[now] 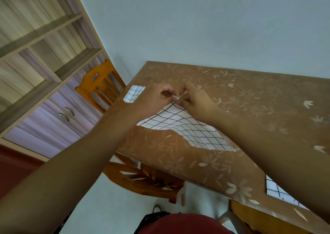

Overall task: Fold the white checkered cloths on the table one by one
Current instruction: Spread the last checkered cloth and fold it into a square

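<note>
A white checkered cloth (185,126) lies spread on the brown flowered table (250,98), between my two forearms. Both hands meet at its far corner. My left hand (153,99) pinches that corner with thumb and fingers. My right hand (194,101) pinches the same corner from the right side. The corner is lifted slightly off the table. A second checkered cloth (133,93) lies at the table's far left edge, partly hidden by my left wrist. A third checkered cloth (278,190) shows at the near right, partly under my right forearm.
An orange wooden chair (100,85) stands at the table's far left end, another chair (148,182) at the near edge. A wooden shelf unit with lilac drawers (53,108) lines the left wall. A pale blue wall is behind the table.
</note>
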{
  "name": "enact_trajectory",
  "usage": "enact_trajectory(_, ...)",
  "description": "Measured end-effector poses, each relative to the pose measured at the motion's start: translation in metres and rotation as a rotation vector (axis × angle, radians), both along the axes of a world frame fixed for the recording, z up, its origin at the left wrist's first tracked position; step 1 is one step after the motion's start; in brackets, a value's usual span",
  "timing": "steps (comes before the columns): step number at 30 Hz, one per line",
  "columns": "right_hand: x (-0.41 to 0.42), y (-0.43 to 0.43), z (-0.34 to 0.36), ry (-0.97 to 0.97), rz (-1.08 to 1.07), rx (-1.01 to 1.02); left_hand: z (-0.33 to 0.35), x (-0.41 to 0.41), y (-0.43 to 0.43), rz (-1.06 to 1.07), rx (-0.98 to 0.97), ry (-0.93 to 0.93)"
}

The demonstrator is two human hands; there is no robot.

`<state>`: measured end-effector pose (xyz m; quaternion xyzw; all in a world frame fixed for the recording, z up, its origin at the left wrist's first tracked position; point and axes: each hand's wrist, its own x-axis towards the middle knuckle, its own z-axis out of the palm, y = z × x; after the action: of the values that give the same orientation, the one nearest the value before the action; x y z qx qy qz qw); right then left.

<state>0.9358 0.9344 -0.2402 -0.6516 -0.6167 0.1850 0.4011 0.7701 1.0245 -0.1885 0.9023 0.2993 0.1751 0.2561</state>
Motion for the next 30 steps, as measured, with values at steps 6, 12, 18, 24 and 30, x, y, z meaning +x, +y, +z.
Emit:
enact_trajectory(6, 0.002, 0.002, -0.014, -0.157, 0.03, -0.163, -0.005, -0.016, 0.016, 0.014, -0.002, -0.082)
enact_trajectory(12, 0.023, 0.002, -0.052, -0.315, 0.034, -0.367, 0.0, -0.05, 0.034, 0.171, -0.005, -0.193)
enact_trajectory(18, 0.05, 0.001, -0.077, -0.246, -0.009, -0.449, 0.004, -0.084, 0.054, 0.367, -0.074, -0.348)
enact_trajectory(24, 0.066, -0.002, -0.078, 0.01, -0.212, -0.264, 0.005, -0.109, 0.063, 0.486, -0.196, -0.46)
enact_trajectory(30, 0.069, 0.001, -0.056, 0.511, -0.353, -0.124, -0.005, -0.116, 0.068, 0.59, -0.273, -0.453)
